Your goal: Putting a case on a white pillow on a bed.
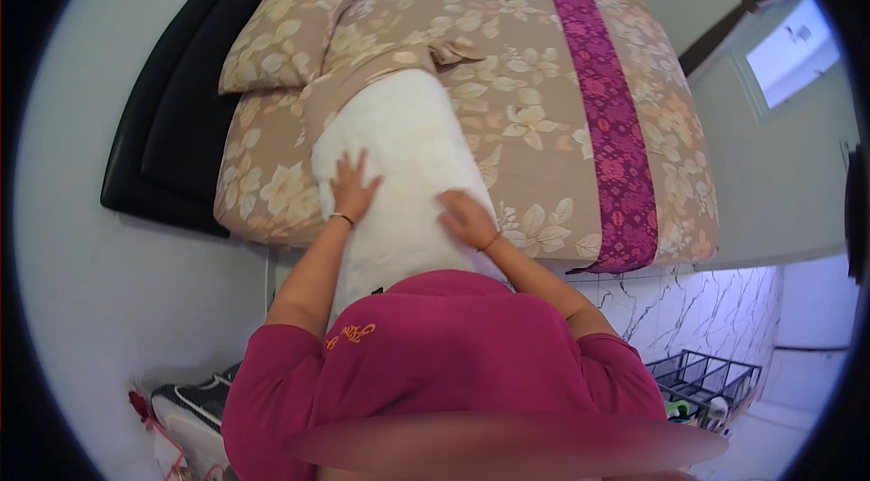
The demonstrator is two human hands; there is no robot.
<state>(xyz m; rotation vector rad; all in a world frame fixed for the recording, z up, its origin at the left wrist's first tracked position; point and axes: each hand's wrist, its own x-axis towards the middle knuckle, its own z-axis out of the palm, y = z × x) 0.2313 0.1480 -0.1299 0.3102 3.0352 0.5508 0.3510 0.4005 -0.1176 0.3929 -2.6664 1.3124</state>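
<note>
A white pillow lies across the near side of the bed, one end against my body. Its far end sits inside a beige floral pillowcase, whose loose fabric bunches toward the bed's middle. My left hand rests on the pillow's left side, fingers spread, holding nothing. On the right part of the pillow is my right hand, slightly blurred, fingers apart and nothing in its grasp. Beneath the pillow is the beige floral bed sheet.
Another floral-cased pillow lies by the black headboard. A magenta patterned runner crosses the bed toward its foot. Behind me at the right stands a black metal rack; a dark-and-white padded item is at the lower left.
</note>
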